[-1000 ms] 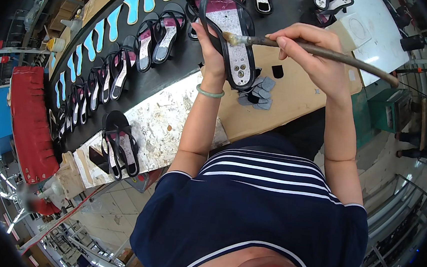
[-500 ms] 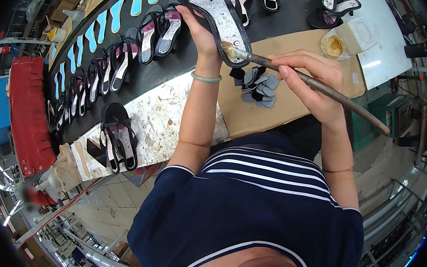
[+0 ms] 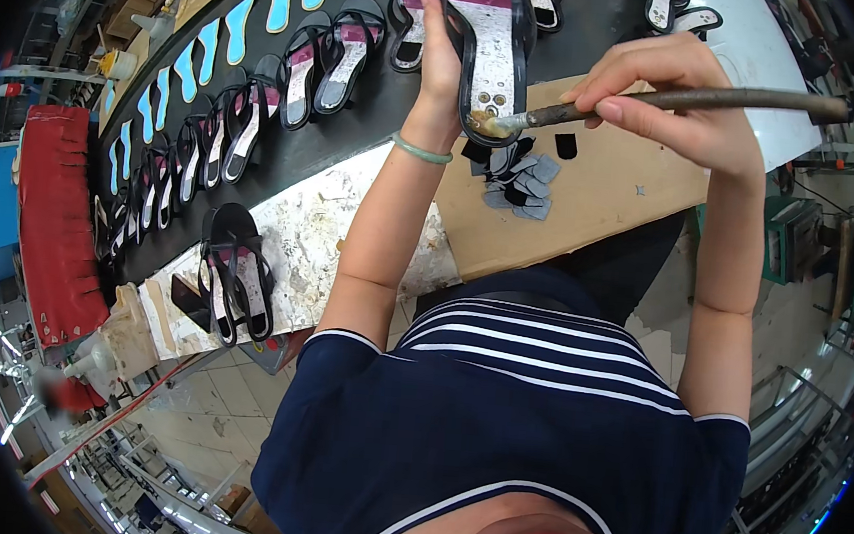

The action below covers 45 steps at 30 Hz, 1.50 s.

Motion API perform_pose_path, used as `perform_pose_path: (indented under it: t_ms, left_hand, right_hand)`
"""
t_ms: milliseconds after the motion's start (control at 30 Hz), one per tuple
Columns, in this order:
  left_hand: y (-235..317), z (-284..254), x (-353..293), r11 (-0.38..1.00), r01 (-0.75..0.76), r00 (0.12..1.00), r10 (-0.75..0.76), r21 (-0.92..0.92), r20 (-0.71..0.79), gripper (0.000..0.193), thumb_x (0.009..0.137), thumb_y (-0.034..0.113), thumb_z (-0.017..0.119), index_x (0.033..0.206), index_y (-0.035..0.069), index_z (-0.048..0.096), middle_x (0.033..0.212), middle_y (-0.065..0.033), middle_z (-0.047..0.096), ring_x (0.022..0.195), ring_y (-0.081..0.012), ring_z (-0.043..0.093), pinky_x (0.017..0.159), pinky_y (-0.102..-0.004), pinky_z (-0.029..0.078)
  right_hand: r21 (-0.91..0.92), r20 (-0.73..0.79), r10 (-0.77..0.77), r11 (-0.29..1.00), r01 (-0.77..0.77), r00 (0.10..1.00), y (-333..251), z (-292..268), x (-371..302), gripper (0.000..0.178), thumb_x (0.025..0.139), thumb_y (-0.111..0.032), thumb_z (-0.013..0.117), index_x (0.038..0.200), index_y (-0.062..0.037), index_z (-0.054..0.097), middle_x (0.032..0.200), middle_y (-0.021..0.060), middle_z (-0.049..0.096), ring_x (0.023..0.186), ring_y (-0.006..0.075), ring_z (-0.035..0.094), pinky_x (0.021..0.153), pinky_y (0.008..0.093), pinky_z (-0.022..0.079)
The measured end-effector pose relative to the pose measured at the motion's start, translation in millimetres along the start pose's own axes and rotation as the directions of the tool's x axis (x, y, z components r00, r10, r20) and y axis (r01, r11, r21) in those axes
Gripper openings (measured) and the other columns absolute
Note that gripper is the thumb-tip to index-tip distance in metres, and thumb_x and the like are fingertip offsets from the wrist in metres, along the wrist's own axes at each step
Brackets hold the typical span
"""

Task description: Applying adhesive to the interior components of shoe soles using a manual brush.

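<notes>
My left hand (image 3: 440, 72) grips a black strappy sandal (image 3: 489, 56) by its side, holding it above the bench with the sole's white and purple inside facing me. In my right hand (image 3: 686, 97) is a brush (image 3: 549, 118) with a long dark handle, held nearly level. Its yellowish, wet-looking bristles touch the end of the sandal nearest me, beside several round marks. Just below the sandal lies a pile of small grey and black fabric pieces (image 3: 526, 184). One black piece (image 3: 565, 145) rests apart from them.
Brown cardboard (image 3: 592, 205) covers the bench in front of me. Beyond it curves a black belt (image 3: 380, 93) bearing sandals (image 3: 302, 71) and light-blue sole pieces (image 3: 237, 26). A pair of sandals (image 3: 236, 272) stands on the stained white bench (image 3: 315, 228) at left.
The sandal has shifted right and stands straighter. My right hand has moved up and right, swinging the brush handle level; the glue pot seen earlier is now hidden behind that hand.
</notes>
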State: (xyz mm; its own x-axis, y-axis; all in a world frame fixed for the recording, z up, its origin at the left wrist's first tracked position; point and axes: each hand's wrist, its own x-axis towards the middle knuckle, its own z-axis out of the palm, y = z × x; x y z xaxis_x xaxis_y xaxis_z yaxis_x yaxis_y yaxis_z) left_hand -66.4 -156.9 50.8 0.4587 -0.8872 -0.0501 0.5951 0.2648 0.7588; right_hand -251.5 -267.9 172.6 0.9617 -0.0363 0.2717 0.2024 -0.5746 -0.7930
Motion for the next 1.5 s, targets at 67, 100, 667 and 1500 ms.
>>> perform_pose_path:
  t_ms: [67, 100, 667, 1500]
  left_hand:
    - [-3.8, -1.2, 4.4, 0.999, 0.037, 0.998, -0.037, 0.000, 0.042, 0.077, 0.098, 0.068, 0.020, 0.119, 0.005, 0.059, 0.098, -0.0059, 0.068, 0.080, -0.0148, 0.067, 0.065, -0.0280, 0.056]
    - [-4.7, 0.5, 5.6, 0.993, 0.120, 0.991, -0.118, -0.021, 0.068, 0.077, 0.098, 0.068, 0.020, 0.119, 0.005, 0.059, 0.096, -0.0060, 0.068, 0.079, -0.0148, 0.067, 0.064, -0.0280, 0.056]
    - [6.4, 32.2, -9.4, 0.796, 0.605, 0.572, -0.412, -0.025, 0.710, 0.049, 0.107, 0.037, 0.031, 0.125, -0.001, 0.056, 0.110, -0.0206, 0.066, 0.093, -0.0209, 0.071, 0.077, -0.0276, 0.062]
    - [-15.3, -26.9, -4.3, 0.976, 0.217, 0.976, -0.216, -0.018, 0.040, 0.073, 0.100, 0.064, 0.025, 0.122, 0.004, 0.059, 0.093, -0.0084, 0.068, 0.072, -0.0178, 0.068, 0.062, -0.0293, 0.058]
  right_hand:
    - [0.012, 0.117, -0.075, 0.997, 0.074, 0.990, -0.9, -8.6, 8.6, 0.011, 0.085, -0.006, 0.068, 0.086, 0.0040, 0.071, 0.085, 0.0158, 0.071, 0.073, 0.0185, 0.069, 0.063, 0.0262, 0.054]
    - [0.005, 0.142, -0.061, 0.998, 0.061, 0.988, -6.0, -12.6, 12.7, 0.012, 0.085, -0.008, 0.069, 0.085, 0.0034, 0.071, 0.085, 0.0159, 0.071, 0.075, 0.0197, 0.069, 0.065, 0.0267, 0.055]
    - [0.245, 0.500, -0.031, 0.963, -0.107, 0.866, -24.8, -47.1, 48.3, 0.017, 0.087, 0.000, 0.067, 0.103, 0.0050, 0.071, 0.100, 0.0152, 0.072, 0.093, 0.0202, 0.068, 0.082, 0.0291, 0.052]
    - [0.326, -0.380, 0.045, 0.941, 0.088, 0.924, 9.7, -21.5, -50.3, 0.019, 0.092, 0.000, 0.060, 0.108, 0.0084, 0.065, 0.111, 0.0207, 0.066, 0.098, 0.0256, 0.070, 0.087, 0.0325, 0.058]
